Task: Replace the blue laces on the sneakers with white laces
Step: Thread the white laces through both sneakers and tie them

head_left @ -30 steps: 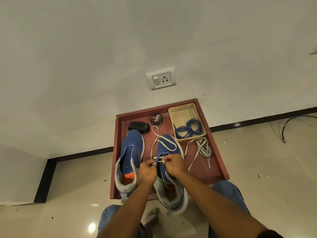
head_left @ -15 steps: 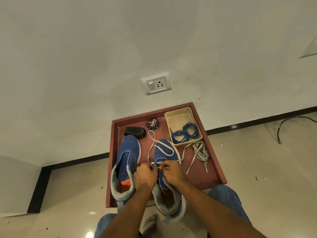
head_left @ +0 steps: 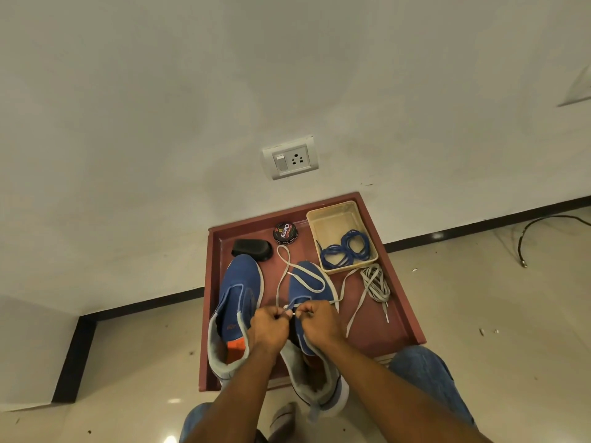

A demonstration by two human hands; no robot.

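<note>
Two blue sneakers stand on a reddish tray (head_left: 399, 302). The left sneaker (head_left: 240, 292) has no lace. A white lace (head_left: 303, 278) loops over the toe of the right sneaker (head_left: 307, 282). My left hand (head_left: 270, 330) and my right hand (head_left: 319, 322) meet over that shoe's eyelets, each pinching the white lace. A second white lace (head_left: 375, 284) lies bundled on the tray to the right. The blue laces (head_left: 347, 251) lie coiled in a beige basket (head_left: 332, 219).
A round polish tin (head_left: 285, 232) and a black brush (head_left: 252, 249) sit at the tray's back, near the wall with a socket (head_left: 290, 157). A black cable (head_left: 543, 231) lies on the floor at right. My jeans-clad knees flank the tray's front edge.
The view has tilted a little, so the tray sits lower in frame. Both hands stay together at the right sneaker's eyelets, working the white lace; the loose lace loops shifted slightly.
</note>
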